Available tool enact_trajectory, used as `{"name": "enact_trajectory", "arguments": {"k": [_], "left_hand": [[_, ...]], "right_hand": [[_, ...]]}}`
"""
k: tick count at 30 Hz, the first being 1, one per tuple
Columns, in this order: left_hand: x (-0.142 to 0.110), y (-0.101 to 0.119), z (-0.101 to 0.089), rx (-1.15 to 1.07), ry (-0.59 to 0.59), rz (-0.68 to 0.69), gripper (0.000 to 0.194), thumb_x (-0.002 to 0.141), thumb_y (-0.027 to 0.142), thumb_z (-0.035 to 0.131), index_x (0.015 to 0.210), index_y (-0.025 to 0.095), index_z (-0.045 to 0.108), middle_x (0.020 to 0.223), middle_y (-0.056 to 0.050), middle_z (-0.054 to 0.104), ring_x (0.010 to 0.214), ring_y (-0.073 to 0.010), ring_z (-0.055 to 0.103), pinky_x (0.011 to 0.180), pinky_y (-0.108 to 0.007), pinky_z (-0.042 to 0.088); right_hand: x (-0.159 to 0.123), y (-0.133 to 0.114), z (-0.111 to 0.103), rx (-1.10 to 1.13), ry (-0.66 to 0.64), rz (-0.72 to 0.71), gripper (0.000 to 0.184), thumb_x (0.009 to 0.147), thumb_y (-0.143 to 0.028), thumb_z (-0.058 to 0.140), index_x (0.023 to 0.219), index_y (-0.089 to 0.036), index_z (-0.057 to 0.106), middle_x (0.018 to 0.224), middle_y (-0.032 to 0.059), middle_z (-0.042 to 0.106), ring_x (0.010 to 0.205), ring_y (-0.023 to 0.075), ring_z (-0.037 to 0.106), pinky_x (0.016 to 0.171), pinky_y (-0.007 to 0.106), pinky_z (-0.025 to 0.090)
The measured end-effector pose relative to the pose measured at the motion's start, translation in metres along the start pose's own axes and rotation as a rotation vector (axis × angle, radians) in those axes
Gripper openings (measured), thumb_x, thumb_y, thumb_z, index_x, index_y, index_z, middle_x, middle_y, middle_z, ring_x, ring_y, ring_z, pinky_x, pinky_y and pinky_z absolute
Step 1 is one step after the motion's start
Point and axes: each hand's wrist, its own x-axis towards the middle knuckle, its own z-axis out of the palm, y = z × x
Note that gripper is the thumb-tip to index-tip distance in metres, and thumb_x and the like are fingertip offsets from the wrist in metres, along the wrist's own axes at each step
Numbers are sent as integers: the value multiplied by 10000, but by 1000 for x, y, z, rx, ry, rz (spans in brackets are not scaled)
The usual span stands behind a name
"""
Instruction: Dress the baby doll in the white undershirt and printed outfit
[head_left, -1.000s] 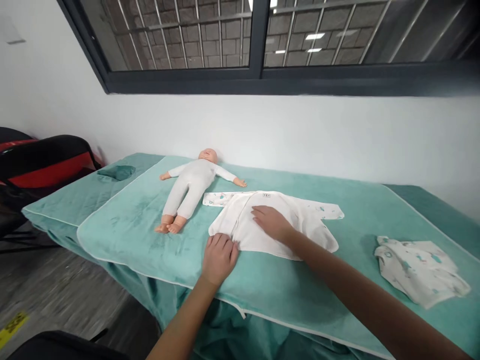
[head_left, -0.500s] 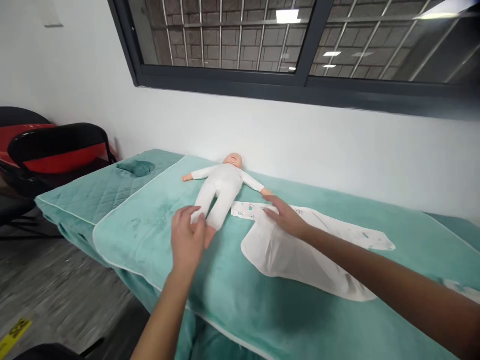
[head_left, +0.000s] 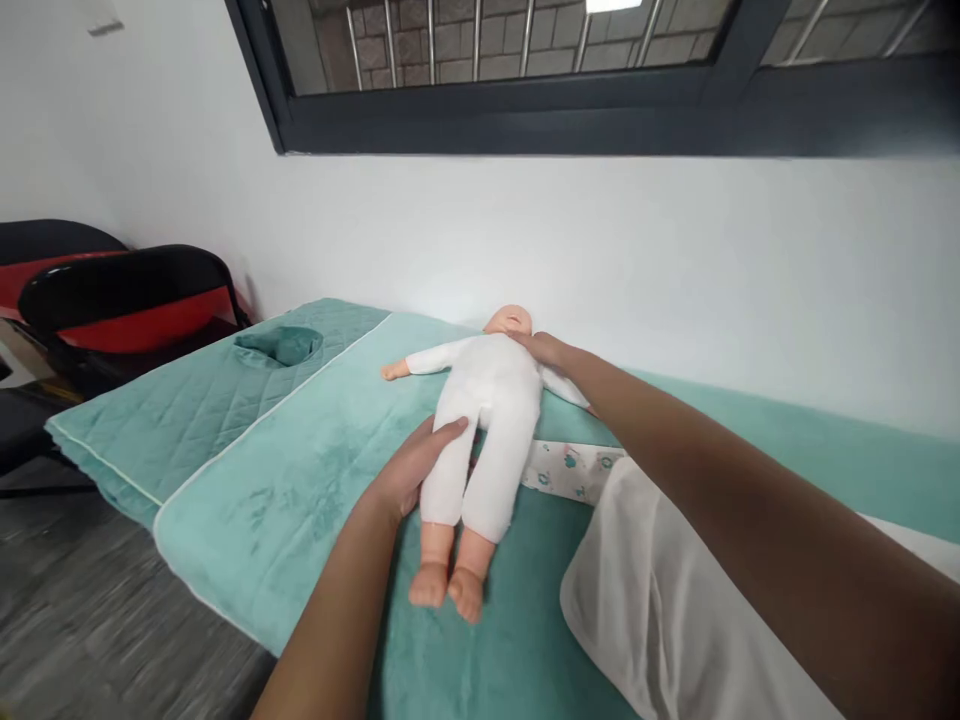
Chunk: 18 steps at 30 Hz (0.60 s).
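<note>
A baby doll [head_left: 491, 390] in a white suit lies on its back, head toward the wall and bare feet toward me. My left hand [head_left: 424, 455] holds its left-hand thigh, thumb on top and fingers mostly hidden beneath. At the shoulder by the neck is my right hand [head_left: 546, 350], closed around it, with its other fingers out of sight. A white cloth [head_left: 645, 590] with a printed band [head_left: 566, 468] lies to the right of the doll, partly covered by my right forearm. Some of the band shows between the doll's legs.
Green plush covers [head_left: 255, 520] spread over the table, with a quilted part [head_left: 187, 410] and a face hole [head_left: 277, 346] at the left. Behind stands a white wall [head_left: 675, 260] below a dark window frame [head_left: 487, 120]. Black and red chairs [head_left: 135, 300] are at far left.
My left hand has moved from the doll's feet to its thigh. My right hand has left the white cloth for the doll's shoulder. The doll now overlaps the band, and the view is closer.
</note>
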Motion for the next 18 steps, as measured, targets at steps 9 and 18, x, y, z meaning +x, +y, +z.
{"name": "enact_trajectory", "arguments": {"k": [9, 18], "left_hand": [[0, -3, 14, -298, -28, -69, 465, 841, 332, 674, 1237, 115, 568, 945, -138, 742, 721, -239, 713, 684, -390, 599], [-85, -21, 138, -358, -274, -4, 689, 805, 305, 731, 1417, 257, 417, 1310, -134, 642, 908, -264, 726, 863, -453, 591]], "right_hand": [[-12, -17, -36, 69, -190, 61, 761, 810, -742, 545, 1208, -107, 678, 1193, 212, 695, 1144, 359, 623, 993, 502, 492], [-142, -3, -170, 220, -421, 21, 582, 914, -594, 511, 1277, -159, 645, 1286, 118, 675, 1148, 311, 643, 975, 431, 538]]}}
